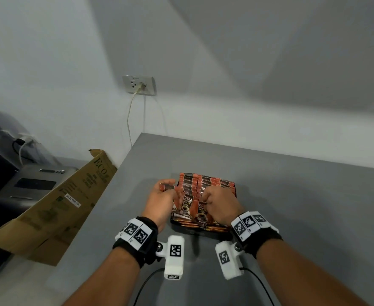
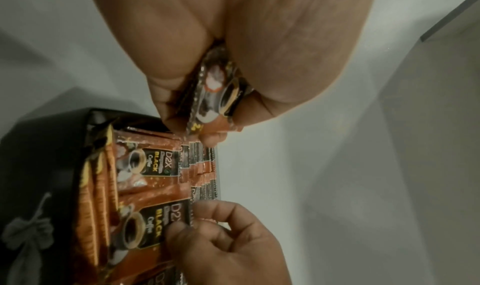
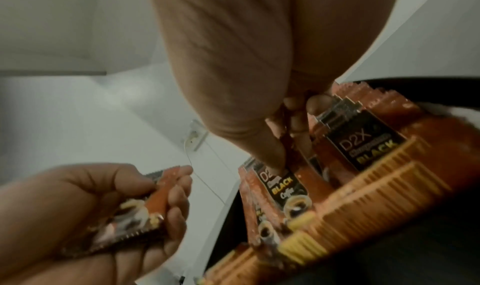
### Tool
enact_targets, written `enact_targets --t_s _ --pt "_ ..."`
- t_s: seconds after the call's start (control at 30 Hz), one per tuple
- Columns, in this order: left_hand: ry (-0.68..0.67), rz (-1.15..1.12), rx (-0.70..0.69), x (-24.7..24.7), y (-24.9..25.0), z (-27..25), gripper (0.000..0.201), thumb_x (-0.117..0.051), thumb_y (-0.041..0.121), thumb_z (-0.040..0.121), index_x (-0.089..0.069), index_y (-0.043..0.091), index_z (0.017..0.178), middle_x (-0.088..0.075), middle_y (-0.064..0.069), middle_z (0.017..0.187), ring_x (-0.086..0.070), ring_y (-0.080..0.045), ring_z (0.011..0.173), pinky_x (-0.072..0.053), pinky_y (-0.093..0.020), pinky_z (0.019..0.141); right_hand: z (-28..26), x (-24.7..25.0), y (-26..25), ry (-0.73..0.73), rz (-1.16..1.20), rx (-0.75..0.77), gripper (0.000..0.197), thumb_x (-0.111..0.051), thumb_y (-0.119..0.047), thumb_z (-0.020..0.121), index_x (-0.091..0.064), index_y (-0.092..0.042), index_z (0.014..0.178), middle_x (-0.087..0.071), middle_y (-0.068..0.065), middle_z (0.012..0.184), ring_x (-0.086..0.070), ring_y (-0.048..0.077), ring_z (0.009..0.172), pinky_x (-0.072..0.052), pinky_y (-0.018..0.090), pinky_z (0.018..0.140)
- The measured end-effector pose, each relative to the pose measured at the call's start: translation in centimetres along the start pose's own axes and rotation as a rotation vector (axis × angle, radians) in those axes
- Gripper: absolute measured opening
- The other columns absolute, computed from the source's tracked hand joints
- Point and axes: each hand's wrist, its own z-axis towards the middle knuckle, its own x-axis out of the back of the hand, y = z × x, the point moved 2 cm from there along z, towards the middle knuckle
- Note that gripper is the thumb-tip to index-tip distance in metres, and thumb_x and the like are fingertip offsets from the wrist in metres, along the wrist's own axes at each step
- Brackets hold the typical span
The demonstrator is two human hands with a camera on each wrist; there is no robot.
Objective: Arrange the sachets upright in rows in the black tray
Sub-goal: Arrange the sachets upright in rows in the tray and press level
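while the left hand [image 1: 162, 196] clutches spare coffee sachets [image 3: 145, 207], the right hand [image 1: 220, 205] pinches one into the front row.
thin, light, floppy and slick, they're best taken by the top seal; rows [image 1: 200, 186] fill the black tray [image 1: 182, 226] mid-worktop [image 1: 292, 195].

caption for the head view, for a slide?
Left hand holds spare sachets while right hand fingers part upright rows in the black tray.

A cardboard box [image 1: 55, 204] leans beside the grey table [image 1: 292, 195], below a wall socket [image 1: 138, 85].
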Motion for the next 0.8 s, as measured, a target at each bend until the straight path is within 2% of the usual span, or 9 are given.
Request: enact_targets --t_s 0.07,0.17,0.27,0.37,0.47,0.53,0.63,0.73,0.8 --pt "0.008 0.013 0.007 0.3 -0.4 0.1 0.049 -0.045 -0.018 0.079 -0.055 0.014 0.114 -0.071 -0.011 0.090 -0.065 -0.025 0.075 -0.053 -0.035 0.067 0.4 -0.8 0.2 -0.003 -0.080 -0.015 0.031 -0.060 0.004 0.083 -0.070 -0.024 0.093 -0.069 -0.008 0.094 -0.065 0.015 0.092 -0.055 0.029 0.085" --pt "0.016 0.035 0.002 0.7 -0.8 0.2 0.046 -0.048 -0.017 0.082 -0.055 0.013 0.115 -0.068 -0.011 0.097 -0.065 -0.027 0.079 -0.053 -0.035 0.066 0.5 -1.5 0.4 0.021 -0.173 -0.008 0.028 -0.062 0.005 0.082 -0.067 -0.020 0.093 -0.071 -0.003 0.096 -0.065 0.019 0.091 -0.056 0.036 0.086" --pt "-0.007 0.085 -0.027 0.8 -1.0 0.0 0.041 -0.054 -0.015 0.085 -0.058 0.016 0.111 -0.070 -0.011 0.101 -0.069 -0.025 0.083 -0.057 -0.038 0.068 0.6 -1.9 0.8 0.068 -0.252 0.022 0.024 -0.064 0.004 0.081 -0.069 -0.017 0.093 -0.069 0.000 0.094 -0.064 0.022 0.093 -0.055 0.037 0.086" --pt "-0.064 0.145 -0.059 0.7 -1.0 -0.1 0.044 -0.063 -0.015 0.082 -0.058 0.018 0.111 -0.074 -0.013 0.098 -0.071 -0.028 0.083 -0.059 -0.045 0.079 0.5 -1.3 0.6 0.133 -0.202 0.072 0.023 -0.072 -0.013 0.085 -0.072 -0.019 0.107 -0.068 -0.003 0.106 -0.058 0.014 0.103 -0.049 0.031 0.096" --pt "-0.151 0.179 -0.089 0.3 -1.2 0.1 0.054 -0.071 -0.015 0.076 -0.058 0.016 0.118 -0.075 -0.013 0.096 -0.069 -0.027 0.080 -0.056 -0.044 0.079 0.1 0.4 -1.6 0.100 0.152 0.110 0.024 -0.072 -0.021 0.086 -0.071 -0.022 0.110 -0.069 -0.013 0.101 -0.061 -0.003 0.087 -0.045 0.009 0.081" --pt "-0.185 0.190 -0.101 -0.1 -1.2 0.2 0.059 -0.077 -0.011 0.068 -0.059 0.016 0.118 -0.074 -0.017 0.100 -0.068 -0.025 0.081 -0.055 -0.042 0.080 0.0 1.0 -3.1 0.033 0.311 0.133 0.022 -0.074 -0.018 0.085 -0.073 -0.021 0.106 -0.072 -0.013 0.093 -0.066 -0.004 0.082 -0.050 0.010 0.075" --pt "-0.127 0.162 -0.089 0.0 -1.2 0.7 0.056 -0.082 0.005 0.063 -0.060 0.017 0.113 -0.073 -0.017 0.100 -0.071 -0.028 0.082 -0.060 -0.045 0.079 0.5 1.5 -3.8 0.083 0.307 0.156 0.017 -0.071 -0.005 0.083 -0.075 -0.020 0.090 -0.073 -0.009 0.078 -0.068 -0.003 0.071 -0.053 0.013 0.069" --pt "0.070 0.088 -0.050 1.3 -0.9 1.4 0.027 -0.063 0.002 0.086 -0.060 0.019 0.108 -0.063 -0.011 0.096 -0.063 -0.022 0.079 -0.054 -0.035 0.066 1.3 1.3 -3.4 0.123 0.280 0.096 0.018 -0.066 0.000 0.088 -0.072 -0.016 0.088 -0.072 -0.007 0.070 -0.067 -0.003 0.060 -0.050 0.009 0.058" --pt "0.126 0.032 -0.023 2.2 -0.7 1.7 0.027 -0.049 -0.002 0.091 -0.061 0.017 0.106 -0.055 -0.010 0.088 -0.054 -0.022 0.080 -0.053 -0.036 0.066 1.9 0.4 -3.1 0.118 0.210 0.058 0.021 -0.063 0.000 0.089 -0.072 -0.018 0.087 -0.071 -0.007 0.074 -0.066 0.000 0.065 -0.048 0.008 0.059"
